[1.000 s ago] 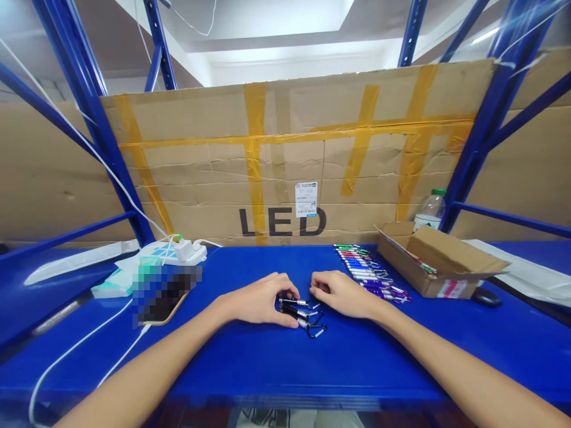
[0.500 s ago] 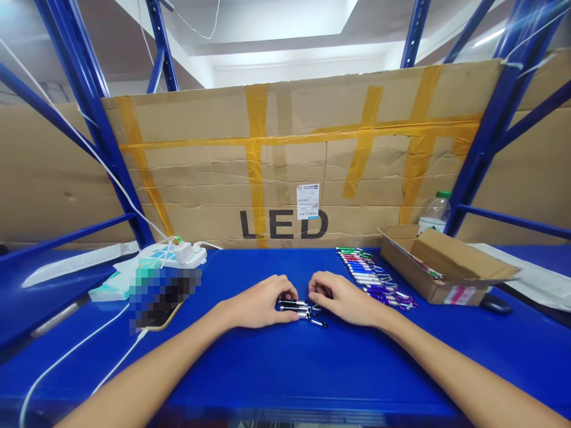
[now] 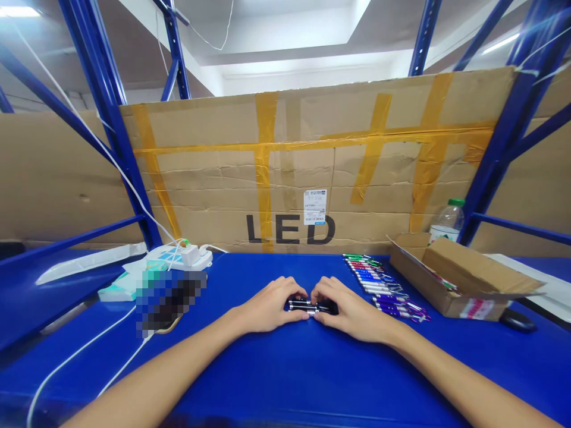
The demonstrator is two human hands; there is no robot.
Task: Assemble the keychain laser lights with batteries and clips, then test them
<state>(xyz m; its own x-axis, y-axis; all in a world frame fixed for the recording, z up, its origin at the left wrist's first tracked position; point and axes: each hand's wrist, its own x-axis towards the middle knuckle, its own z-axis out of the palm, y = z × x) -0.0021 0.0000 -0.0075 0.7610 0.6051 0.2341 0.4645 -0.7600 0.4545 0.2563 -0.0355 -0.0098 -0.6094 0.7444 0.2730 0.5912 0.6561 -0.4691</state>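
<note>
Several black pens (image 3: 304, 305) with silver bands lie together on the blue tabletop in front of me. My left hand (image 3: 273, 305) is closed round their left end, thumb on the near side and fingers on the far side. Round their right end my right hand (image 3: 343, 308) is closed in the same way, so the two hands almost meet. Much of the pens is hidden by the fingers. To the right, a row of pens (image 3: 368, 279) in green, red, blue, white and purple lies side by side.
An open cardboard box (image 3: 428, 279) stands at the right, with a black mouse (image 3: 517, 320) beside it and a bottle (image 3: 447, 221) behind. At left are a phone (image 3: 172, 303), a tissue pack (image 3: 120, 287), a power strip (image 3: 198, 258) and white cables. A large cardboard sheet (image 3: 214, 190) closes the back.
My right hand has moved in from beside the black pens and closed on their right end. The loose clip ends that stuck out are now covered. The whole view has shifted slightly.
</note>
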